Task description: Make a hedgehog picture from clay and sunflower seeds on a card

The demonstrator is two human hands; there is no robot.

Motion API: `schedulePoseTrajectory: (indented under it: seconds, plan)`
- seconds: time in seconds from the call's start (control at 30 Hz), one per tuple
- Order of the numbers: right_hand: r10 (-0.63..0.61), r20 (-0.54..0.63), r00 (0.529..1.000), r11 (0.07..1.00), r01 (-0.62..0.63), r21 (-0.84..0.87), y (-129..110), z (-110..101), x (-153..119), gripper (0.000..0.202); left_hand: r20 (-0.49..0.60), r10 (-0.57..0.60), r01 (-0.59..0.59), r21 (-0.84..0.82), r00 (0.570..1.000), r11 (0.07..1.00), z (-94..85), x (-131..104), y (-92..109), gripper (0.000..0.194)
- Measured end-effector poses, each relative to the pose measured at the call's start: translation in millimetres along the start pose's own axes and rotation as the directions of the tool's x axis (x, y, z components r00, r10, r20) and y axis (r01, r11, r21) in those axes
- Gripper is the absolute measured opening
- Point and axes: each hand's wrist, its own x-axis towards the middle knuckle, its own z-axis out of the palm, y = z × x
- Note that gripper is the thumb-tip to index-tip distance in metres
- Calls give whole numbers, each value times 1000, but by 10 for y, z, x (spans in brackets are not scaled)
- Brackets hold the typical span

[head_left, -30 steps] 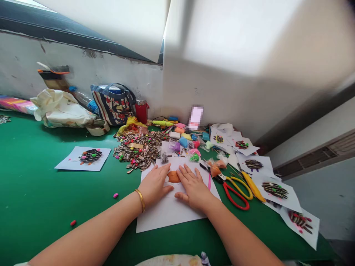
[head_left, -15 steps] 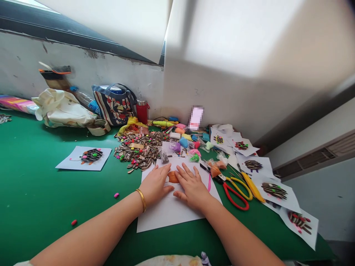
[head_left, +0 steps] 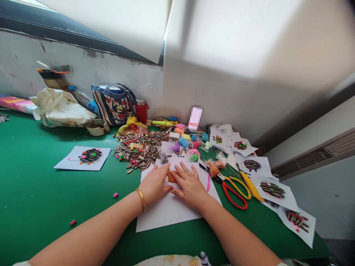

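A white sheet of paper [head_left: 158,218] lies on the green table before me. Flattened on it is a brown patch of modelling clay [head_left: 172,177], partly covered by my fingers. My left hand [head_left: 155,181] rests flat at the patch's left side, fingers stretched and thumb pointing right. From the other side my right hand [head_left: 188,184] lies with fingers spread, its fingertips over the patch's right part. Neither hand grips anything. A pink strip [head_left: 208,182] sits on the paper right of my right hand.
Striped sunflower seeds [head_left: 144,147] are heaped behind the paper, beside bagged coloured clay [head_left: 183,142]. Red-and-yellow-handled scissors [head_left: 234,190] and a yellow utility knife [head_left: 252,186] lie right. Finished seed pictures [head_left: 273,190] line the right edge; another picture card [head_left: 90,157] lies left.
My right hand has shifted slightly left over the brown clay, covering a bit more of it. My left hand stays nearly in place.
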Motion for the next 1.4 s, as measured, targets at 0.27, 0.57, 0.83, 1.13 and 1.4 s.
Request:
schedulePoseTrajectory:
  seconds: [0.27, 0.57, 0.83, 1.13, 1.4]
  plan:
    - [5, -43, 999, 1000, -3, 28, -9, -16, 12, 61, 2, 3, -3, 15, 1000, 1000, -15, -1, 9, 74]
    - [18, -30, 999, 999, -17, 33, -28, -18, 30, 58, 3, 8, -8, 28, 1000, 1000, -12, -1, 7, 70]
    - [0, 0, 1000, 999, 0, 45, -32, 2, 46, 58, 1, 12, -12, 10, 1000, 1000, -23, 0, 9, 70]
    - [-61, -76, 995, 997, 65, 49, 58, -57, -11, 38, -10, 19, -19, 9, 1000, 1000, 5, -9, -20, 73]
    - [-71, -63, 995, 997, 74, 38, 16, -67, 3, 41, -1, 18, -18, 8, 1000, 1000, -28, -4, 5, 70]
